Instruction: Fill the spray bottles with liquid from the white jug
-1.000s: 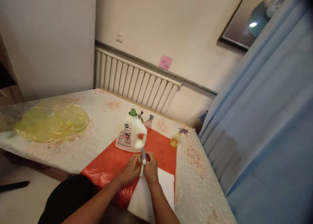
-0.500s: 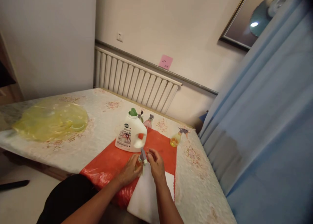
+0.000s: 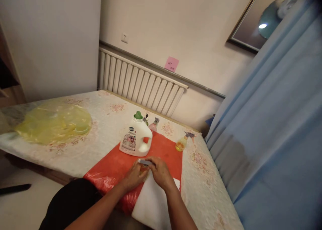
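A small spray bottle point(image 3: 144, 169) is between my hands, its body mostly hidden by fingers. My left hand point(image 3: 133, 177) is wrapped round the body. On the grey trigger head point(image 3: 145, 162), which points left, the fingers of my right hand point(image 3: 161, 173) are closed. Just beyond my hands a white jug point(image 3: 139, 136) with a printed label and a green cap or spout in its mouth stands upright on a red plastic sheet point(image 3: 166, 149). Beneath my right forearm lies a white sheet or cloth point(image 3: 150, 203).
A spray bottle with yellow liquid point(image 3: 180, 145) stands to the right. Behind the jug are a pink spray bottle point(image 3: 153, 126) and another dark-topped bottle point(image 3: 146, 118). A yellow plastic bag point(image 3: 52, 122) lies left on the flowered tablecloth point(image 3: 105, 122). A blue curtain point(image 3: 264, 129) hangs right.
My right hand has moved from beside the spray bottle onto its trigger head and closed there. The head has turned to point left. The left hand keeps its grip.
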Demonstrator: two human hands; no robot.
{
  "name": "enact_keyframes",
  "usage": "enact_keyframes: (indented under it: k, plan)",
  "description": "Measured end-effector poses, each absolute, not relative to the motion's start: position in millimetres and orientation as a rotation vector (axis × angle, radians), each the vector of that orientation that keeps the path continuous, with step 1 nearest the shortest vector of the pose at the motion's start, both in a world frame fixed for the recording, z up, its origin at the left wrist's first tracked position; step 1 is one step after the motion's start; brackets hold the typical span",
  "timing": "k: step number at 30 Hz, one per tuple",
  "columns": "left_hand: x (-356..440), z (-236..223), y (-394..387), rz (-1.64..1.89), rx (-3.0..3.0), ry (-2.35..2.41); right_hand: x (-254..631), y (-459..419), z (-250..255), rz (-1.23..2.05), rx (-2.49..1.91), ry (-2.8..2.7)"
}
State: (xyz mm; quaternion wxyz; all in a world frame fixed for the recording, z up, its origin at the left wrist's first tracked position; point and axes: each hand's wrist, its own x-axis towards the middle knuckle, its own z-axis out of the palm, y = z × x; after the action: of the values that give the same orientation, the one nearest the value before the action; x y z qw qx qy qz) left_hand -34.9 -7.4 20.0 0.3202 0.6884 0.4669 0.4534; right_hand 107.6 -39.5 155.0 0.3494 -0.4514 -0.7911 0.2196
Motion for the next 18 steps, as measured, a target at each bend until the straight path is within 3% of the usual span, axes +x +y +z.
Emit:
enact_keyframes:
  k: [18]
  plan:
    - [-34.2, 26.1, -10.1, 1.196, 1.797, 1.213, 102.8, -38.7, 159.9, 0.262, -1.243, -2.12]
